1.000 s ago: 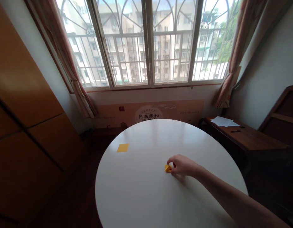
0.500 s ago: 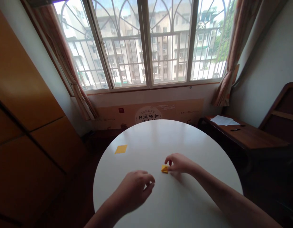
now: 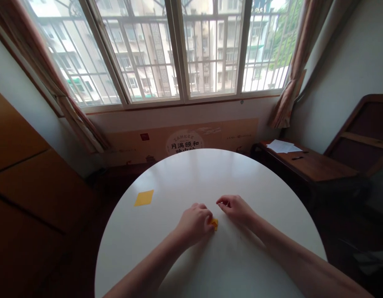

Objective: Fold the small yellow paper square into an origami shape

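Note:
A small folded piece of orange paper [image 3: 214, 224] lies near the middle of the round white table [image 3: 185, 178]. My left hand [image 3: 194, 221] is curled over it, fingers closed on its left side. Just to the right my right hand [image 3: 236, 208] rests on the tabletop with its fingertips pinched together and bent down, close to the paper; I cannot tell whether it touches it. A flat orange paper sheet [image 3: 144, 198] lies alone at the table's left.
A dark wooden side table [image 3: 315, 167] with white papers [image 3: 281, 145] stands at the right. A wooden cabinet [image 3: 27, 182] fills the left. Behind the table is a printed cardboard panel [image 3: 185, 142] under a barred window [image 3: 179, 49].
My left hand came into view from below and closed over the folded paper. My right hand let go of it and shifted slightly right. The camera tilted down.

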`<state>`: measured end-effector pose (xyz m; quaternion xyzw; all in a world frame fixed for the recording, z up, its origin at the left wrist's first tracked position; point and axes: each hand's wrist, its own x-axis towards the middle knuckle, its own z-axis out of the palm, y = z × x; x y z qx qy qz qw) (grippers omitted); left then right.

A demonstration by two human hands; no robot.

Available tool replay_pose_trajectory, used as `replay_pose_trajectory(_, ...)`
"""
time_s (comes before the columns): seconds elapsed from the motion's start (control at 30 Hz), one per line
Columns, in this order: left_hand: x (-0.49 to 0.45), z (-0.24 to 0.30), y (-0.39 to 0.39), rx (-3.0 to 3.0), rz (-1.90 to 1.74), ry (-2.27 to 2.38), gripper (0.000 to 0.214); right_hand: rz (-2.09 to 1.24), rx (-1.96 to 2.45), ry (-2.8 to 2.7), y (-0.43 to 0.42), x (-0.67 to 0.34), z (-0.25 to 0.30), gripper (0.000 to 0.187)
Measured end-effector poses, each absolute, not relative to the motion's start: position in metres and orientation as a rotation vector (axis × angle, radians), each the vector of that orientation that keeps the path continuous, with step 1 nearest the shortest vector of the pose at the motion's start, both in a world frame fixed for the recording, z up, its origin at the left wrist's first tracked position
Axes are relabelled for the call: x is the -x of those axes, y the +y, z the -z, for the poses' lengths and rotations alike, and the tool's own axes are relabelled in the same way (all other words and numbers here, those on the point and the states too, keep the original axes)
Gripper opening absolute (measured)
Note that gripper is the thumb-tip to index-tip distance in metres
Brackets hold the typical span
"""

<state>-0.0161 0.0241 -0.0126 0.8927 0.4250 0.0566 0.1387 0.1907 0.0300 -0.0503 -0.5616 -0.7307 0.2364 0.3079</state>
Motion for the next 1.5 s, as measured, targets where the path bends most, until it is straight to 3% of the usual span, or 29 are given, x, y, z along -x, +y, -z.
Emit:
replay_pose_trajectory(0.2,0.026,0.029,0.031,-2.508,-0.261,1.164,0.022,-0.691,1.486,-1.873,0.031,-0.187,0.051,0.024)
replay_pose_trajectory(0.4,0.029,0.035,0.033,-2.399,-0.389,1.114,0.014,-0.776,1.503,-1.839,0.031,-0.186,0.047,0.023)
replay_pose_trajectory(0.8,0.029,0.034,0.037,-1.876,-0.847,1.07,0.006,-0.906,1.402,-1.648,0.027,-0.176,-0.003,0.032)
replay_pose_trajectory(1.03,0.028,0.026,0.036,-1.225,-1.16,0.922,0.031,-1.106,1.09,-1.168,0.018,-0.135,0.02,0.037)
replay_pose_trajectory(1.5,0.023,0.034,0.032,-1.208,-0.945,1.047,0.036,-1.246,1.064,-1.137,0.011,-0.133,0.047,0.026)
